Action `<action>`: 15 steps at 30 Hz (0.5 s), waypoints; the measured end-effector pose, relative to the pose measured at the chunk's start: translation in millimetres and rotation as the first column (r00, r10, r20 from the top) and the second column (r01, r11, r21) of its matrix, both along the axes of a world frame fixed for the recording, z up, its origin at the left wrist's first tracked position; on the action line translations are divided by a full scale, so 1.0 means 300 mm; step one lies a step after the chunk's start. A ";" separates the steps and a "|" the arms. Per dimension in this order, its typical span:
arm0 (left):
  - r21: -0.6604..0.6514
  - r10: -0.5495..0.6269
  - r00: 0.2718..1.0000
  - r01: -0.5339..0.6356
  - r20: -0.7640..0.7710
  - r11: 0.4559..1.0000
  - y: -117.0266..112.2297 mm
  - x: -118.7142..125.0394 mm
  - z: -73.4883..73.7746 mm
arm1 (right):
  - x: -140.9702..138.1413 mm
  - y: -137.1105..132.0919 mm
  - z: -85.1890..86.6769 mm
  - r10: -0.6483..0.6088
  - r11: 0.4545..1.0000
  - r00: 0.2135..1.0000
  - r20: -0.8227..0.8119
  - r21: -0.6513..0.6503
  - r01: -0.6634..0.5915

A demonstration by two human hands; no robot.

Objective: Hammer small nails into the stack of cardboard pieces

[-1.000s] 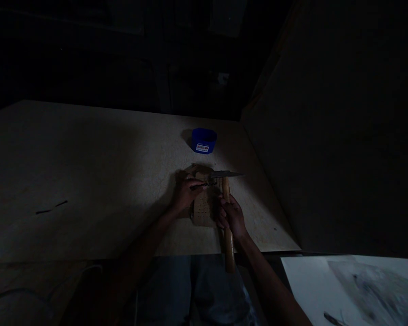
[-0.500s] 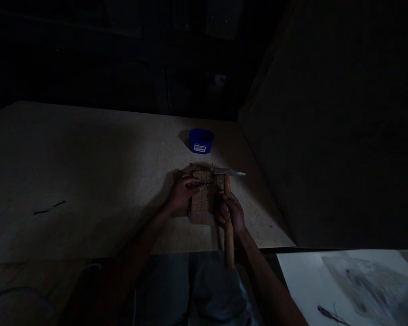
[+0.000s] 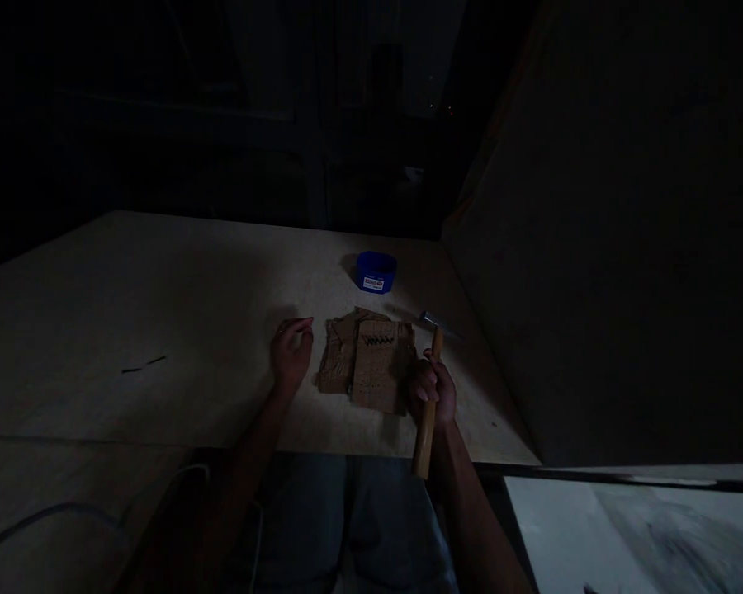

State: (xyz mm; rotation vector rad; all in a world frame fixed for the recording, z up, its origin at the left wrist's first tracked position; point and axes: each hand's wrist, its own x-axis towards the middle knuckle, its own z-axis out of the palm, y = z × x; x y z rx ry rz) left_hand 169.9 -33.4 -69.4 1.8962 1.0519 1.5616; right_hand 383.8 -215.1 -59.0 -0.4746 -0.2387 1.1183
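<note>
A small wooden block (image 3: 380,375) with rows of holes and a short row of dark nails lies on the table, partly over a brown scrap (image 3: 338,359). My right hand (image 3: 433,392) is closed around the wooden handle of a hammer (image 3: 430,388), whose metal head points away to the right of the block. My left hand (image 3: 291,355) hovers just left of the block with its fingers loosely curled and apart, holding nothing that I can see.
A blue tub (image 3: 376,271) with a label stands behind the block. The pale table (image 3: 161,330) ends at a tall board (image 3: 594,272) on the right. A dark thin strip (image 3: 139,365) lies far left. A white sheet (image 3: 644,528) sits at lower right.
My left hand has let go of the nail on the block and drawn back to the left. The hammer has swung off the block toward the right.
</note>
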 end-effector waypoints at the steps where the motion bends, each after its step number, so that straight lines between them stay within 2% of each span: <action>1: -0.027 0.062 0.998 -0.062 0.010 0.998 0.001 -0.048 -0.013 | 0.003 -0.004 -0.003 0.017 0.999 1.000 -0.019 0.028 -0.016; 5: -0.109 0.244 0.964 -0.255 -0.105 0.961 0.012 -0.305 -0.078 | 0.012 -0.024 -0.010 0.090 0.993 0.990 -0.109 0.084 -0.081; 8: -0.091 0.380 0.894 -0.410 -0.238 0.908 0.025 -0.529 -0.090 | 0.016 -0.035 -0.009 0.121 0.991 0.983 -0.139 0.076 -0.111; 10: -0.061 0.457 0.824 -0.504 -0.335 0.862 0.034 -0.666 -0.073 | 0.017 -0.038 -0.005 0.140 0.988 0.980 -0.143 0.081 -0.130; 11: -0.036 0.481 0.761 -0.548 -0.435 0.836 0.039 -0.726 -0.060 | 0.017 -0.039 -0.003 0.150 0.987 0.979 -0.141 0.083 -0.139; 13: -0.012 0.463 0.627 -0.602 -0.626 0.798 0.051 -0.823 -0.033 | 0.017 -0.040 0.002 0.169 0.984 0.976 -0.136 0.085 -0.158; 15: -0.021 0.412 0.538 -0.626 -0.735 0.779 0.068 -0.888 -0.012 | 0.016 -0.040 0.005 0.183 0.982 0.974 -0.131 0.079 -0.174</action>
